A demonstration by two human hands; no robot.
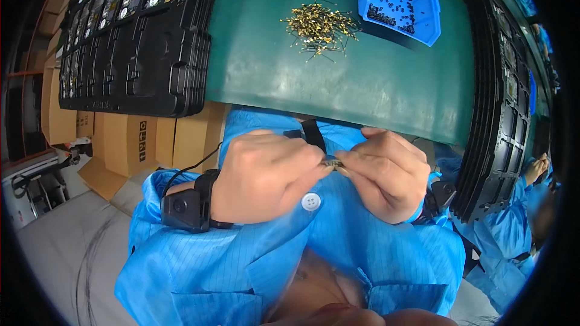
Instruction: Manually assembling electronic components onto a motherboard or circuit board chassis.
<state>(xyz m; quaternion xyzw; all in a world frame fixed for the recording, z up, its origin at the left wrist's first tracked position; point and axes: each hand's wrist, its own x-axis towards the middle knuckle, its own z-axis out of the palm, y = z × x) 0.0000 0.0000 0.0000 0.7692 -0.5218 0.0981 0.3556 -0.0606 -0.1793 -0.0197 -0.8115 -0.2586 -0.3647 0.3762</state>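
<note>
Close to my chest, just off the near edge of the green tabletop (272, 81), my two hands meet fingertip to fingertip. A tiny greyish part (331, 163) shows between them, too small and too covered to name. My left hand (266, 175) is closed, with thumb and forefinger pinching at it. From the other side my right hand (386, 172) pinches at the same spot, its fingers curled. Beyond them lies a loose heap of thin black pieces with gold-coloured ends (320, 27). A blue bin (432, 15) farther right holds many small black parts.
Black trays (139, 84) carrying circuit boards are stacked at the left. Another stack of black trays (489, 127) stands along the right edge. Cardboard boxes (124, 142) sit on the floor at the left. At the far right is another person in a blue sleeve (504, 223).
</note>
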